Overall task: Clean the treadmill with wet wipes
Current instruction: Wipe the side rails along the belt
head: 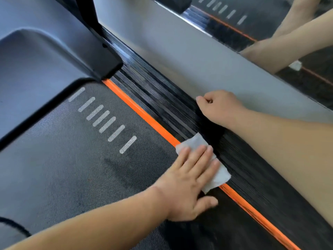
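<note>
Pressing the wet wipe point(220, 175) flat on the orange strip point(140, 112) at the treadmill belt's point(72, 159) right edge, left hand point(187, 179) with fingers straight; right hand point(219, 107) fisted, empty, on the ribbed side rail point(162, 98).

This looks like a gym or exercise room. A dark woven treadmill running belt with white dashes point(72, 159) fills the lower left, edged by an orange stripe point(140, 112) and a black ribbed side rail point(162, 98). A grey moulded motor cover point(45, 60) sits at upper left. A wall mirror point(270, 20) at upper right reflects the belt.
</note>
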`<action>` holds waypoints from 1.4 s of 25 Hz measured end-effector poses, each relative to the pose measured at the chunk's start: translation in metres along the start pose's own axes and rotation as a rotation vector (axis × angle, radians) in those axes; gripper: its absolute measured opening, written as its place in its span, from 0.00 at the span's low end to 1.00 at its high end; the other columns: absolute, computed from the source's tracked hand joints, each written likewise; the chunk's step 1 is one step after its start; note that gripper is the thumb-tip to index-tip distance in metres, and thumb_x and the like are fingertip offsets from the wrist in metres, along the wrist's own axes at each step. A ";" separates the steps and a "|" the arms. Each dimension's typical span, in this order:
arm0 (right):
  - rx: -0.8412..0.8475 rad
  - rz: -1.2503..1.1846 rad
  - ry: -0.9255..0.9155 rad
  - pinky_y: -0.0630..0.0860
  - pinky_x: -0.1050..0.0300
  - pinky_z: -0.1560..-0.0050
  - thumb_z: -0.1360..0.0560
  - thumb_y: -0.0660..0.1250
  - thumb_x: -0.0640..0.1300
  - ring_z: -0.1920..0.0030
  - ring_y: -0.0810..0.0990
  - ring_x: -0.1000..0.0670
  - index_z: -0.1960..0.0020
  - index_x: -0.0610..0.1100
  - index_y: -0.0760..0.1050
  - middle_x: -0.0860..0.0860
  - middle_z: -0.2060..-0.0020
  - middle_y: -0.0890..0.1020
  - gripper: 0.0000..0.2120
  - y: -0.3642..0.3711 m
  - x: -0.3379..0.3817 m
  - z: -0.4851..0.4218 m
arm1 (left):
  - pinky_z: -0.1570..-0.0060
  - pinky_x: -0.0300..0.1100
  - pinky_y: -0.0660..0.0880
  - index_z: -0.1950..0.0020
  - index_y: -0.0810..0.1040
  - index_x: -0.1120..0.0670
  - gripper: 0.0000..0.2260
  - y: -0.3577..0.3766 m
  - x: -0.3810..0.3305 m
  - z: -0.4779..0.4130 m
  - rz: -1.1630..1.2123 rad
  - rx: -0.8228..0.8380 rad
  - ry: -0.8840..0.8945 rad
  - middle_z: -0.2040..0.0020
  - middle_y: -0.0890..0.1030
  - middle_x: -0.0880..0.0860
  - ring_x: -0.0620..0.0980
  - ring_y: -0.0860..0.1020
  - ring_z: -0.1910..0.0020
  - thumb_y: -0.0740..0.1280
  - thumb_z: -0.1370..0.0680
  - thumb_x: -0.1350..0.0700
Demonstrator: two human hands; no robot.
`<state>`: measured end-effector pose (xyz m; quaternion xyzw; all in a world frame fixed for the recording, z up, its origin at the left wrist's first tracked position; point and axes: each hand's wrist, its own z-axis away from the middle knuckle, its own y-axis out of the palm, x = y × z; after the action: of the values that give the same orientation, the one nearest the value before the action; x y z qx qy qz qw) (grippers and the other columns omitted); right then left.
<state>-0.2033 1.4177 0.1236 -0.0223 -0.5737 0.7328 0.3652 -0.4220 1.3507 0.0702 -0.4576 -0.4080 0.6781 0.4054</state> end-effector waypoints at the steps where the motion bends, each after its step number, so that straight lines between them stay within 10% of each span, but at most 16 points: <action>1: -0.008 -0.006 0.006 0.64 0.52 0.62 0.18 0.59 0.55 0.63 0.72 0.41 0.68 0.41 0.63 0.47 0.73 0.70 0.25 0.001 0.001 -0.001 | 0.21 0.59 0.36 0.15 0.42 0.51 0.34 0.000 0.017 -0.002 -0.060 -0.050 0.053 0.17 0.39 0.58 0.56 0.33 0.18 0.46 0.16 0.35; 9: 0.011 -0.108 0.050 0.70 0.55 0.61 0.18 0.59 0.55 0.61 0.75 0.47 0.60 0.45 0.74 0.51 0.66 0.77 0.18 0.003 -0.013 0.016 | 0.20 0.56 0.36 0.15 0.47 0.50 0.30 -0.015 0.115 -0.006 0.120 -0.335 -0.570 0.16 0.41 0.57 0.56 0.35 0.18 0.42 0.15 0.40; 13: -0.097 -0.230 0.106 0.73 0.56 0.36 0.19 0.63 0.52 0.42 0.79 0.49 0.40 0.49 0.81 0.50 0.44 0.82 0.13 0.005 -0.038 0.053 | 0.21 0.63 0.51 0.16 0.59 0.50 0.28 0.007 0.037 -0.022 -0.090 -0.300 -0.131 0.16 0.54 0.59 0.62 0.51 0.17 0.53 0.15 0.42; 18: -0.108 -0.138 0.198 0.66 0.64 0.39 0.18 0.65 0.49 0.38 0.77 0.51 0.38 0.48 0.81 0.51 0.40 0.80 0.12 -0.019 -0.090 0.122 | 0.20 0.58 0.48 0.16 0.56 0.47 0.27 0.011 -0.020 -0.062 -0.261 -0.163 0.368 0.16 0.55 0.55 0.60 0.51 0.17 0.54 0.14 0.42; 22: 0.010 0.046 0.181 0.72 0.52 0.35 0.19 0.64 0.49 0.36 0.77 0.46 0.35 0.47 0.80 0.49 0.39 0.80 0.15 -0.026 -0.127 0.159 | 0.19 0.57 0.50 0.16 0.56 0.43 0.28 -0.004 0.006 -0.083 -0.308 -0.116 0.534 0.15 0.52 0.55 0.57 0.49 0.16 0.53 0.15 0.37; 31: 0.221 0.253 0.003 0.71 0.47 0.30 0.19 0.59 0.57 0.28 0.71 0.48 0.23 0.51 0.67 0.53 0.28 0.71 0.25 -0.032 -0.133 0.180 | 0.19 0.56 0.45 0.15 0.50 0.50 0.32 -0.020 0.054 -0.047 -0.175 -0.190 -0.276 0.16 0.47 0.61 0.59 0.44 0.16 0.44 0.16 0.36; 35: 0.295 0.263 -0.045 0.66 0.52 0.26 0.17 0.59 0.57 0.24 0.67 0.50 0.21 0.51 0.63 0.54 0.24 0.67 0.26 -0.051 -0.138 0.202 | 0.19 0.57 0.42 0.15 0.47 0.52 0.32 -0.018 -0.009 -0.063 -0.114 -0.165 -0.265 0.16 0.44 0.59 0.59 0.40 0.17 0.41 0.17 0.40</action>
<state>-0.1676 1.1781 0.1831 -0.0271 -0.4602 0.8506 0.2528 -0.3562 1.3597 0.0735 -0.3719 -0.5374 0.6728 0.3467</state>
